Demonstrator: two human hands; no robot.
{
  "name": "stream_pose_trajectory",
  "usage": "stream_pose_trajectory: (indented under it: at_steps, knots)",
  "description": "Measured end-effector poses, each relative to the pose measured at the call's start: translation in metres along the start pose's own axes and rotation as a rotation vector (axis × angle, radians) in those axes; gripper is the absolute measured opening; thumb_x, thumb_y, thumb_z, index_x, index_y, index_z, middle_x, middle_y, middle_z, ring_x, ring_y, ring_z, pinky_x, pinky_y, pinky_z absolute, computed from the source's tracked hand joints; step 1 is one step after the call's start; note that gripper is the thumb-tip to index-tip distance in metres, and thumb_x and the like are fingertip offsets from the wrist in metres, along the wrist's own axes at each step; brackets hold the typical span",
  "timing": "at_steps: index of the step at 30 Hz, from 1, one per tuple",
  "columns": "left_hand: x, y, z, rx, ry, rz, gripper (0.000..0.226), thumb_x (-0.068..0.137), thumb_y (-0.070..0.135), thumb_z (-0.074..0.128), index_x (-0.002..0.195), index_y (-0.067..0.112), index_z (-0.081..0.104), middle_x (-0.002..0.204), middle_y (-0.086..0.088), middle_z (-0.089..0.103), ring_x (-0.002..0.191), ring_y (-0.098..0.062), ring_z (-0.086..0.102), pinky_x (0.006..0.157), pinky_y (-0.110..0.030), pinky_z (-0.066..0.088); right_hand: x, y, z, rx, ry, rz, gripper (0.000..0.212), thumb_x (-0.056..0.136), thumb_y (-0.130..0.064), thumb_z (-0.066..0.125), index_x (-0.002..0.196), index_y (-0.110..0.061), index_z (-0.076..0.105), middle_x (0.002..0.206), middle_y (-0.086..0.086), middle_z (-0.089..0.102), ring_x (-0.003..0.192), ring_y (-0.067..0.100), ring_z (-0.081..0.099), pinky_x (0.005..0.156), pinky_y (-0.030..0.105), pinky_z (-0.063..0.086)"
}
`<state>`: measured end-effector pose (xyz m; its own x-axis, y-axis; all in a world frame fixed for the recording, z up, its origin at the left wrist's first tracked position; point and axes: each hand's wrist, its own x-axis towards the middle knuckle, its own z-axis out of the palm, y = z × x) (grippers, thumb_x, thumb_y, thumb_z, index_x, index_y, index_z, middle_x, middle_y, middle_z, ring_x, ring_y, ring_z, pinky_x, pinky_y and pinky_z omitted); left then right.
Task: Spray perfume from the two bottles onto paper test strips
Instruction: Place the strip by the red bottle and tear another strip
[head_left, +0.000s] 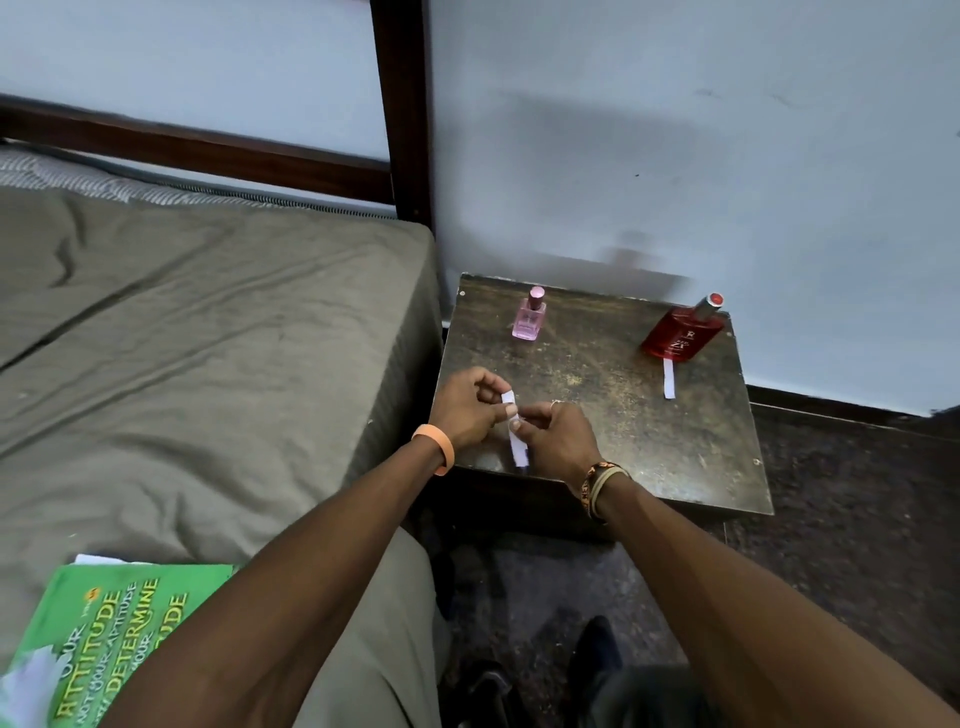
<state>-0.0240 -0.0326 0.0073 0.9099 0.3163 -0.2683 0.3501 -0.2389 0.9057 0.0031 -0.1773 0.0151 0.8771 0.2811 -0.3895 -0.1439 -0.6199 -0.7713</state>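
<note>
Your left hand (467, 410) and right hand (558, 441) both pinch a paper strip (518, 451) over the table's (623, 421) near-left edge. The pink bottle (529, 318) stands far-left and the red bottle (680, 336) far-right, with open tabletop between.

The paper strip (518, 447) I hold is thin, white and matt, like the second strip (668, 380) at two o'clock on the tabletop (597, 374), which is dark wood, worn dull, with pale scuffs. At twelve o'clock the pink bottle (529, 318) is clear glossy glass with a shiny cap. At one o'clock the red bottle (683, 335) is glossy too, with a silvery metallic collar. The bedsheet (208, 322) at nine o'clock is matt, creased olive cloth. My wristband (435, 448) looks like smooth orange plastic.
</note>
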Motion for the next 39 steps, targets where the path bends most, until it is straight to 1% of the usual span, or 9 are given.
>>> stream_pose_trajectory:
  at_steps: [4,10,13,17,23,29,34,37,39]
  knots:
    - [-0.014,0.038,-0.001,-0.197,-0.1,-0.051,0.028,0.074,-0.004,0.079,0.091,0.012,0.064,0.079,-0.006,0.066,0.072,-0.015,0.064,0.07,-0.031,0.06,-0.023,-0.01,-0.035,0.285,-0.049,0.056,0.011,0.09,-0.007,0.068,0.099,-0.005,0.073,0.085,0.006,0.073,0.071,0.014,0.065,0.061,0.024,0.053]
    - [-0.047,0.093,0.027,-0.311,-0.075,-0.029,0.036,0.069,-0.016,0.077,0.089,0.008,0.06,0.089,-0.016,0.066,0.081,-0.024,0.067,0.07,-0.035,0.062,-0.065,-0.02,-0.091,0.576,-0.089,0.073,0.024,0.09,-0.008,0.066,0.112,0.002,0.064,0.104,0.022,0.072,0.085,0.03,0.068,0.084,0.044,0.056]
    - [-0.063,0.113,0.042,-0.267,-0.063,0.02,0.035,0.067,-0.016,0.078,0.086,0.008,0.059,0.087,-0.015,0.067,0.08,-0.025,0.067,0.074,-0.04,0.061,-0.084,-0.019,-0.112,0.583,-0.027,0.026,0.027,0.088,-0.009,0.07,0.112,0.003,0.066,0.105,0.022,0.072,0.081,0.025,0.069,0.077,0.04,0.057]
    - [-0.08,0.133,0.057,-0.374,-0.109,0.002,0.029,0.07,-0.015,0.074,0.088,0.005,0.063,0.089,-0.014,0.069,0.079,-0.022,0.069,0.067,-0.031,0.061,-0.104,-0.017,-0.134,0.617,0.048,0.0,0.03,0.084,0.001,0.072,0.113,0.003,0.067,0.105,0.021,0.072,0.083,0.025,0.07,0.072,0.038,0.059]
    - [-0.102,0.15,0.065,-0.373,-0.121,0.042,0.035,0.069,0.011,0.087,0.096,0.002,0.066,0.088,-0.011,0.071,0.081,-0.023,0.071,0.071,-0.033,0.06,-0.126,-0.017,-0.15,0.652,0.083,-0.035,0.034,0.08,0.005,0.074,0.113,0.001,0.066,0.099,0.017,0.074,0.082,0.024,0.072,0.064,0.033,0.058]
    - [-0.109,0.156,0.059,-0.355,-0.119,0.053,0.019,0.081,-0.002,0.074,0.095,0.005,0.064,0.09,-0.011,0.068,0.078,-0.02,0.069,0.061,-0.028,0.059,-0.13,-0.021,-0.154,0.674,0.01,-0.053,0.027,0.083,-0.004,0.073,0.109,-0.005,0.068,0.099,0.015,0.075,0.083,0.024,0.074,0.069,0.033,0.06]
    - [-0.108,0.152,0.05,-0.33,-0.123,0.015,0.023,0.085,-0.004,0.069,0.106,0.003,0.064,0.09,-0.01,0.068,0.075,-0.017,0.067,0.056,-0.024,0.055,-0.127,-0.025,-0.149,0.606,0.019,-0.074,0.024,0.087,-0.002,0.069,0.111,-0.002,0.068,0.104,0.018,0.073,0.089,0.029,0.072,0.074,0.038,0.06]
    - [-0.105,0.15,0.048,-0.308,-0.121,-0.009,0.025,0.082,-0.005,0.069,0.103,0.008,0.065,0.085,-0.007,0.07,0.063,-0.009,0.065,0.053,-0.021,0.052,-0.128,-0.027,-0.144,0.627,-0.004,-0.077,0.028,0.087,-0.006,0.071,0.114,-0.001,0.065,0.105,0.019,0.073,0.085,0.028,0.073,0.068,0.035,0.06]
    - [-0.104,0.148,0.047,-0.31,-0.133,-0.021,0.031,0.079,-0.008,0.069,0.106,0.007,0.065,0.088,-0.006,0.072,0.068,-0.011,0.069,0.058,-0.025,0.056,-0.128,-0.028,-0.141,0.637,-0.011,-0.094,0.029,0.087,-0.01,0.072,0.114,-0.001,0.065,0.106,0.019,0.073,0.084,0.026,0.072,0.065,0.032,0.059]
